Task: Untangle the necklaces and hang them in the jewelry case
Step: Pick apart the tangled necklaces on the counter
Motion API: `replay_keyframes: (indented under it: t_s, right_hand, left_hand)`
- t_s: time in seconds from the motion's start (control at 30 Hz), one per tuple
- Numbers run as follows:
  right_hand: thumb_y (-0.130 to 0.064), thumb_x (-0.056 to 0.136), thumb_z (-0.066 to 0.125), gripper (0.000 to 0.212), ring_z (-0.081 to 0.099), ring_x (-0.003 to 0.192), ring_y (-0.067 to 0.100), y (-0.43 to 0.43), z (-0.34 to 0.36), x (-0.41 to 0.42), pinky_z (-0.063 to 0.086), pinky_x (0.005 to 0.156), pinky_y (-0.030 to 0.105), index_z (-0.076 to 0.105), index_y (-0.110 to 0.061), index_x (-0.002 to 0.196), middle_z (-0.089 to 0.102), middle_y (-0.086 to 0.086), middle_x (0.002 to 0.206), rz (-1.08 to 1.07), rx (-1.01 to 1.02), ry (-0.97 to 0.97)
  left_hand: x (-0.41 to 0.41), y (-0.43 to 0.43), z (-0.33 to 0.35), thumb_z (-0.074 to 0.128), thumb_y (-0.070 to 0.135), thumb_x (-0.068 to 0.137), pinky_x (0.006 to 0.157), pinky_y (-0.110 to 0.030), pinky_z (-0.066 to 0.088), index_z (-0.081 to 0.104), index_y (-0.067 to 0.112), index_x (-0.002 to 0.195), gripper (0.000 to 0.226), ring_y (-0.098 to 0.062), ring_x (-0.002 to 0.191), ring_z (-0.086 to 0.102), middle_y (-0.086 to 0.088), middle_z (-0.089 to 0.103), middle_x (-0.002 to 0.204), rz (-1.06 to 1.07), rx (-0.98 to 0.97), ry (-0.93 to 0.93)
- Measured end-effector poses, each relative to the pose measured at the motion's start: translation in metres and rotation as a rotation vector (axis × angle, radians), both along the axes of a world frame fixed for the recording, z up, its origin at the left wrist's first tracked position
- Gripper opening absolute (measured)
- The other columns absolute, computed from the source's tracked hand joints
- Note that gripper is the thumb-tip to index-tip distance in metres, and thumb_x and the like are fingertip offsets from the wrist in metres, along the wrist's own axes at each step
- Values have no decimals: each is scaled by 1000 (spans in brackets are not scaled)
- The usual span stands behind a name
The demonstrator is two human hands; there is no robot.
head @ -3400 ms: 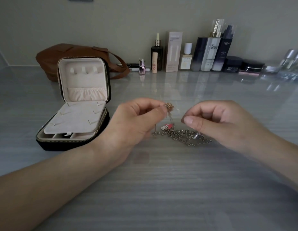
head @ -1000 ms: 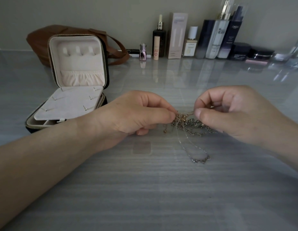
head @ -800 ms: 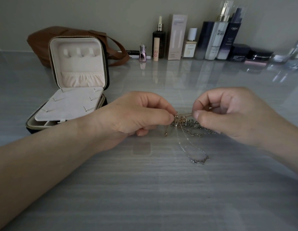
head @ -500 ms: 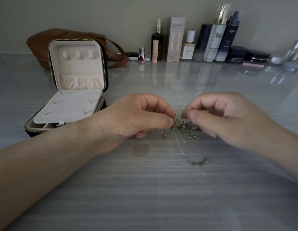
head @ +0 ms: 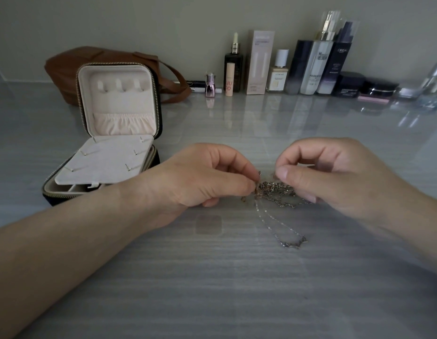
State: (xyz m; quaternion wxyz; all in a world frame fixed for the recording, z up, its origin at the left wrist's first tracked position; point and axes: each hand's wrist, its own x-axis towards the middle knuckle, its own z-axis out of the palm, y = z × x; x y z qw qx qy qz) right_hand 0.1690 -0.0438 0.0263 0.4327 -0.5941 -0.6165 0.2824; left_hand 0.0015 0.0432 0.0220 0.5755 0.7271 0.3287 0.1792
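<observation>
Near the middle of the counter (head: 212, 289), from the head view: necklaces (head: 276, 192) bunched in one knot, pinched at its left end by the left hand (head: 200, 177) and at its right by the right hand (head: 334, 177), thumb against forefinger on chain each side. Probably two or three chains, too fine to count. Toward the near edge, one thin loop with a pendant (head: 293, 243), lying slack. Hold lightly, spread the knot wider rather than pulling it tight, then work that slack loop back through. Well apart toward the left edge, case (head: 122, 104) open, hooks (head: 120, 85) bare. Hang only once a chain comes free.
</observation>
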Motion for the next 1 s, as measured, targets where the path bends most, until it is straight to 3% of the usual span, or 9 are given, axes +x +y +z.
replay_keyframes:
  t_s: [0.13,0.23,0.33,0.43,0.5,0.63,0.73,0.8,1.0]
  right_hand:
    - [-1,85,56,20,40,40,8,0,3,1,31,40,15,62,-7,67,53,-1,45,-11,-47,185]
    - [5,87,48,24,44,39,8,0,5,2,30,36,16,59,-5,67,68,7,65,-2,-105,359]
    - [3,87,48,24,45,37,9,1,4,3,31,34,16,55,-8,66,69,13,71,1,-154,463]
    - [-8,72,55,20,44,41,11,4,2,5,32,36,17,63,-16,57,59,24,80,35,-161,490]
    - [-9,68,53,21,43,43,10,5,2,5,32,37,17,63,-18,52,53,24,82,59,-154,510]
    - [-4,66,52,22,43,37,8,5,1,7,32,35,16,61,-16,50,66,14,70,85,-166,596]
    - [0,70,61,15,40,36,7,6,0,8,29,35,16,56,-11,60,65,9,65,67,-172,602]
    - [-6,75,57,8,39,37,7,6,-2,5,27,36,16,51,-7,68,62,6,63,49,-166,577]
    - [-15,74,53,7,40,40,7,4,-2,4,27,38,17,53,-8,72,58,3,63,65,-152,553]
  left_hand:
    - [0,0,0,70,4,73,40,-15,28,69,20,65,18,-6,43,36,-3,55,65,4,4,11]
    - [0,0,1,69,3,75,38,-14,28,68,19,70,17,-5,42,35,0,52,61,7,0,18]
    - [0,-1,2,68,2,76,38,-14,28,68,17,74,15,-4,41,35,3,53,59,7,-8,17]
    - [0,-2,2,67,2,78,38,-14,27,69,16,78,15,-3,41,35,-4,55,70,5,-7,6]
    - [1,-2,2,67,2,78,38,-14,26,71,17,80,16,-3,41,35,-6,54,73,2,-4,1]
    - [2,-1,2,68,2,77,38,-15,27,73,16,77,15,-4,41,35,-1,50,61,-3,-10,-15]
    - [1,0,1,70,5,75,39,-14,27,73,17,76,12,-2,41,36,6,51,55,-18,-9,-12]
    - [1,0,1,70,5,74,40,-14,28,73,17,76,13,-1,42,37,9,51,52,-30,-5,-12]
    - [-1,0,1,75,12,65,44,-18,25,74,18,77,14,-5,49,36,-4,52,69,-85,-3,-27]
